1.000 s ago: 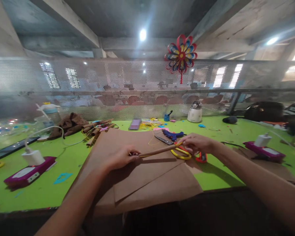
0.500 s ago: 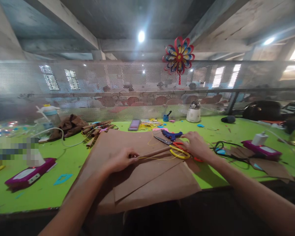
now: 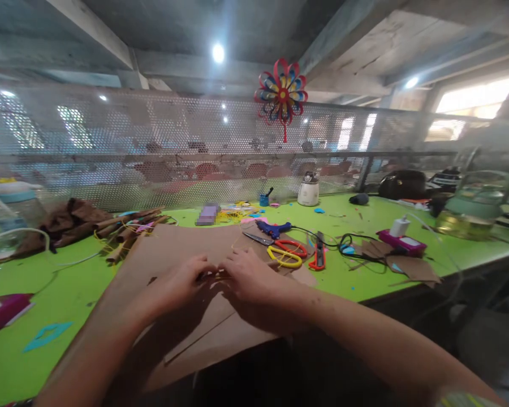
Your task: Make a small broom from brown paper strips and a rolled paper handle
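Both hands meet over a sheet of brown paper [image 3: 203, 240] on the green table. My left hand [image 3: 180, 282] is closed round a thin rolled brown paper tube, most of it hidden by the hands. Fingers bent, my right hand [image 3: 252, 280] grips the same tube right beside the left, and a yellow thread runs at the fingertips. Just beyond my right hand lie scissors [image 3: 284, 257] with yellow and red handles, and a blue glue gun [image 3: 274, 228].
A utility knife [image 3: 319, 254] lies right of the scissors. Rolled paper tubes [image 3: 129, 229] are piled at the left. Farther out are a white bottle [image 3: 308, 190], a purple power strip [image 3: 401, 243] with black cable, and a glass teapot [image 3: 469, 209].
My right hand has left the scissors and come to the tube beside my left hand. The view has turned right, and the utility knife now shows.
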The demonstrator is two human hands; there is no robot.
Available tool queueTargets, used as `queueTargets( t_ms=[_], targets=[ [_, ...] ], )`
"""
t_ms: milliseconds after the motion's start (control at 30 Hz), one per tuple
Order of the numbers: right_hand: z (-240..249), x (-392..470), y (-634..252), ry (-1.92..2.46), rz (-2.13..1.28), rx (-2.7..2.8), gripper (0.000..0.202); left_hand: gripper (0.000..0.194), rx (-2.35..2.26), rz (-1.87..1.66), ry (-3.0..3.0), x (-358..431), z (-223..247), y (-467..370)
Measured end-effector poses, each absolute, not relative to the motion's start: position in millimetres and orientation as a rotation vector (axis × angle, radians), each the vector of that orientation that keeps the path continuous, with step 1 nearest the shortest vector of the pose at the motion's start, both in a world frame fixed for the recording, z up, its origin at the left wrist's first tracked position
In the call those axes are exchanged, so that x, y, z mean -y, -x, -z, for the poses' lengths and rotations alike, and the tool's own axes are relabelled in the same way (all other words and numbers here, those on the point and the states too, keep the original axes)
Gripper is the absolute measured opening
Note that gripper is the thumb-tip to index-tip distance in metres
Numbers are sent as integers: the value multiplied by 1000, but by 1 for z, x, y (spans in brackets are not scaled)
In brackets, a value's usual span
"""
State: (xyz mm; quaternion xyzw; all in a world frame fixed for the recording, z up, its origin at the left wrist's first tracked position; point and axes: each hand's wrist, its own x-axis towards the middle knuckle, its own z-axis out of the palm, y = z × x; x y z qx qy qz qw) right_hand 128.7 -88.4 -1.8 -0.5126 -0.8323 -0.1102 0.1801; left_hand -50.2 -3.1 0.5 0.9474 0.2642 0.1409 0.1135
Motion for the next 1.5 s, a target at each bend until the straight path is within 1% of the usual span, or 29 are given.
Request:
queueTargets(
  t_ms=[67,200,300,367,433,533,700,767,833,900,1000,1067,1133,1200,1300,1400,1500],
  targets=[
    [-1,83,-136,1406,223,2422,17,36,-725,-418,-2812,2,3,53],
    [-9,84,-146,1335,-1,2533,19,31,-730,-432,-2845,5,6,57],
    [-11,82,-147,1327,-201,2546,27,30,-754,-418,-2877,9,6,57],
    [-9,78,-147,1328,-232,2538,33,32,-763,-416,-2882,10,6,57],
    [-6,74,-149,1370,-172,2556,28,33,-773,-430,-2874,9,8,58],
    [-5,74,-157,1473,6,2594,20,33,-790,-434,-2871,3,11,61],
    [-9,97,-195,1468,213,2516,19,34,-829,-395,-2881,-4,18,61],
    [-10,116,-222,1495,250,2344,21,35,-823,-401,-2886,-6,21,61],
    [-10,140,-258,1614,269,2115,21,36,-819,-415,-2891,-7,25,61],
    [-7,172,-304,1807,325,1819,26,36,-820,-435,-2895,-9,28,61],
    [5,226,-376,2153,504,1366,30,36,-818,-477,-2880,-12,32,61],
    [21,258,-414,2384,498,1217,35,36,-796,-509,-2861,-14,33,61],
    [42,279,-439,2444,391,1321,36,35,-767,-515,-2846,-16,34,61],
    [64,289,-450,2404,461,1387,35,35,-775,-496,-2836,-16,34,62],
    [87,288,-450,2401,611,1332,39,35,-830,-496,-2827,-16,34,63],
    [94,281,-444,2428,700,1297,40,35,-835,-507,-2821,-14,34,64],
    [90,279,-437,2357,796,1375,41,37,-820,-501,-2815,-13,35,64]
  ],
)
